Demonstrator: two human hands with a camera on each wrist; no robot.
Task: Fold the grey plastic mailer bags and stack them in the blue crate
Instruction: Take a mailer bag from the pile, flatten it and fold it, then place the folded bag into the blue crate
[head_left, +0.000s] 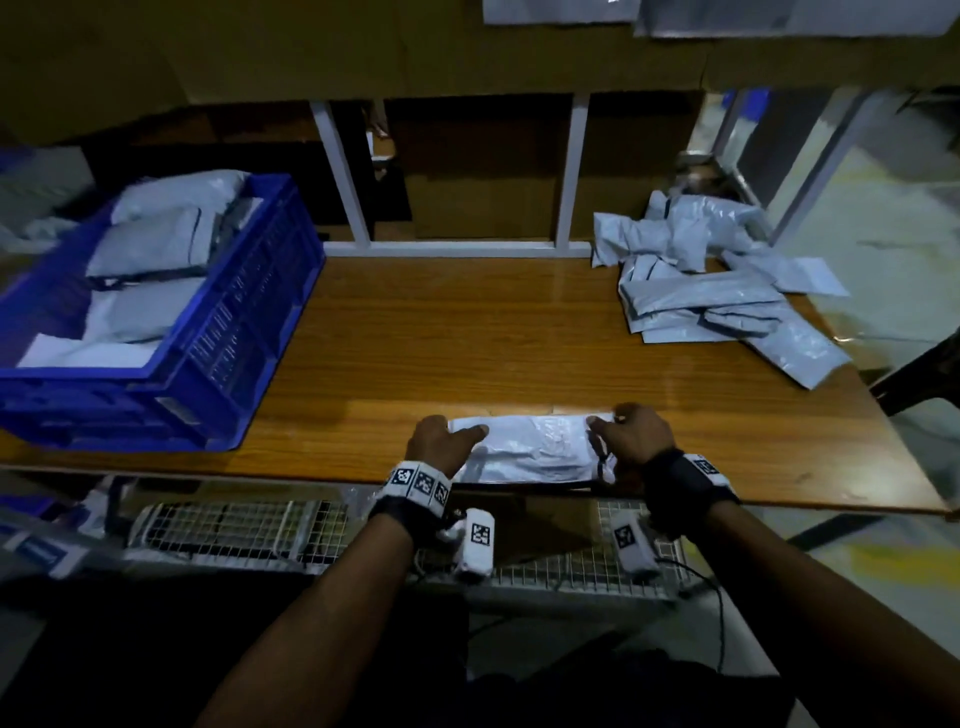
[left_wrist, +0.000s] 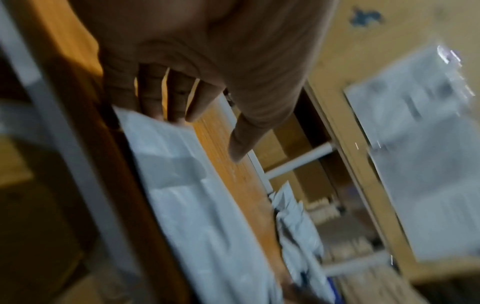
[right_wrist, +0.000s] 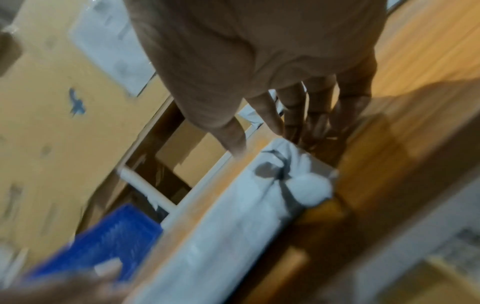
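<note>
Bare wooden table (head_left: 441, 338) runs open between the blue crate (head_left: 249, 332) at left and the loose pile of mailer bags (head_left: 717, 296) at right. White frame posts (head_left: 571, 171) close off the far edge. Crate top open, folded bags (head_left: 150, 249) inside, stacked near rim height.

no readable text anywhere. wrist bands (head_left: 422, 483) carry square black-and-white coded markers only; label on blue crate (head_left: 176, 409) too blurred to read.
</note>
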